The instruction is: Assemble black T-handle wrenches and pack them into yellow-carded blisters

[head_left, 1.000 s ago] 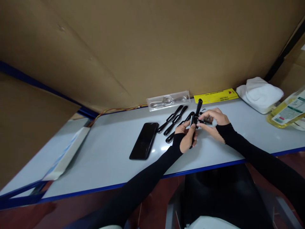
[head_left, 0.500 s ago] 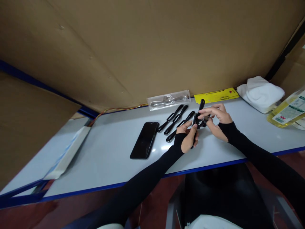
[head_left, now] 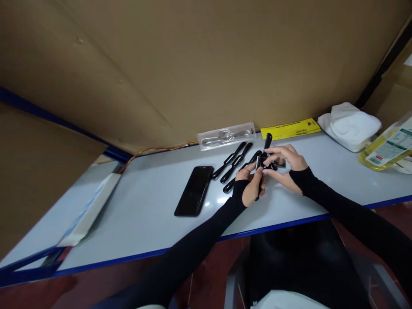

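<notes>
Held black tool (head_left: 268, 141) in left hand (head_left: 251, 186), over right half of table (head_left: 144, 206). Closed left thumb and fingers around lower handle; pointed upper handle away, toward wall (head_left: 193, 64). Put right hand (head_left: 288, 165) at middle of tool, with thumb and fingertips curved in close together; could not tell whether pinching a small part or only touching. Saw dark bits (head_left: 281, 163) behind right fingers, partly hidden, too small to make out. Had three black frames (head_left: 247, 149) lying slanted side by side, left of tool, nearest one partly covered by left hand. Found phone (head_left: 193, 191) just left of frames. Saw clear pack (head_left: 225, 136) and yellow card (head_left: 291, 129) along wall, white cloth (head_left: 350, 125) and bottle (head_left: 388, 145) at far right.
</notes>
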Available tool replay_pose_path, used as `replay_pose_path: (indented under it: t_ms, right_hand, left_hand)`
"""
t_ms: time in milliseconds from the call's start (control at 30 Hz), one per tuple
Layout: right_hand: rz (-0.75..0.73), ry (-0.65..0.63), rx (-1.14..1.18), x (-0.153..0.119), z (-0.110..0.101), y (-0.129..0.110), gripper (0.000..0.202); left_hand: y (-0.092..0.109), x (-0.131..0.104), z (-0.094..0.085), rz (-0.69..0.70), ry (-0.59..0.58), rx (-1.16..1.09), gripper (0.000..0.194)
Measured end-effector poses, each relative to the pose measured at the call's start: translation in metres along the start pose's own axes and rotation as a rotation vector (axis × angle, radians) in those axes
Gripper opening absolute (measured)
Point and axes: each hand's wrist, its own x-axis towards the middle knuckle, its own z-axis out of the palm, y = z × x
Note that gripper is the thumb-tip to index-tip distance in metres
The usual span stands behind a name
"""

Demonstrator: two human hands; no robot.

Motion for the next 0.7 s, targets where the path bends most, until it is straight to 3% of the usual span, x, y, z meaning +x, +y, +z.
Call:
replay_pose_path:
  t_ms: [100, 200, 267, 333, 433, 567, 700]
  right_hand:
    - [0.033, -0.050, 0.052, -0.001, 0.002, 0.005, 0.028]
    - [0.141, 0.021, 0.127, -0.003, 0.006, 0.010, 0.038]
    - [0.305, 0.052, 0.272, -0.002, 0.012, 0.010, 0.046]
    - [0.519, -0.008, 0.515, 0.001, 0.021, 0.006, 0.042]
    - [0.797, -0.096, 0.861, 0.007, 0.032, -0.001, 0.047]
    - [1.011, -0.106, 1.102, 0.015, 0.031, -0.012, 0.048]
    - [1.163, -0.111, 1.234, 0.018, 0.028, -0.017, 0.036]
  left_hand:
    - [-0.002, 0.000, 0.000, -0.013, -0.009, 0.010, 0.069]
    - [-0.008, 0.001, -0.001, 0.055, 0.028, 0.096, 0.061]
    - [-0.012, -0.001, -0.001, 0.222, 0.130, 0.260, 0.056]
    - [-0.015, -0.004, 0.001, 0.438, 0.240, 0.486, 0.050]
    - [-0.016, -0.013, 0.009, 0.614, 0.280, 0.760, 0.042]
    - [-0.010, -0.024, 0.020, 0.651, 0.327, 0.830, 0.036]
    - [-0.001, -0.024, 0.016, 0.591, 0.374, 0.858, 0.032]
